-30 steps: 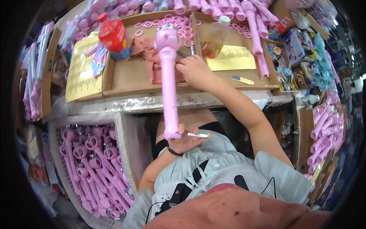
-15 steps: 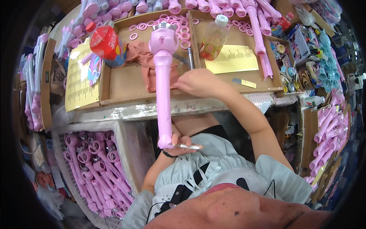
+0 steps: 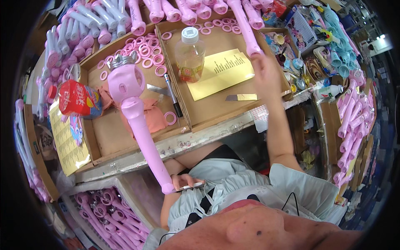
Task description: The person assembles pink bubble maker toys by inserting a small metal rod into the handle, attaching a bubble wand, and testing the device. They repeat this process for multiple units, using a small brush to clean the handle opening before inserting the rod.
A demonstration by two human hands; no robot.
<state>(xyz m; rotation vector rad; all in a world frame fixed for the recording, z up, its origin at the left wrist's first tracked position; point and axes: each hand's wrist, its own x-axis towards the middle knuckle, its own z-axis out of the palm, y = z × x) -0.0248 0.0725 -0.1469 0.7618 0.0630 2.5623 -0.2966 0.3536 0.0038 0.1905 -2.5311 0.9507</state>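
Note:
My left hand [image 3: 186, 181] is closed at the lower end of a pink toy wand [image 3: 145, 139]. A thin white-handled tool [image 3: 191, 186] also lies in its fingers, its tip hidden. The wand slants up to the left over the tray, its round openwork head topped by a silver crown [image 3: 122, 61]. My right hand [image 3: 267, 77], blurred, is at the tray's right side by the lower end of a pink wand handle [image 3: 246, 31]. Whether its fingers grip that handle cannot be made out.
A cardboard tray [image 3: 180, 109] holds pink rings [image 3: 144, 51], an orange cloth [image 3: 153, 116], a marker [image 3: 173, 96], a bottle [image 3: 190, 58], yellow paper [image 3: 223, 74] and a blade [image 3: 241, 97]. A red pouch [image 3: 79, 98] stands left. A crate [image 3: 68, 200] of pink wands is below.
My right hand has gone from beside the orange cloth across to the tray's right side. The wand in my left hand now leans to the left, and the whole view has turned.

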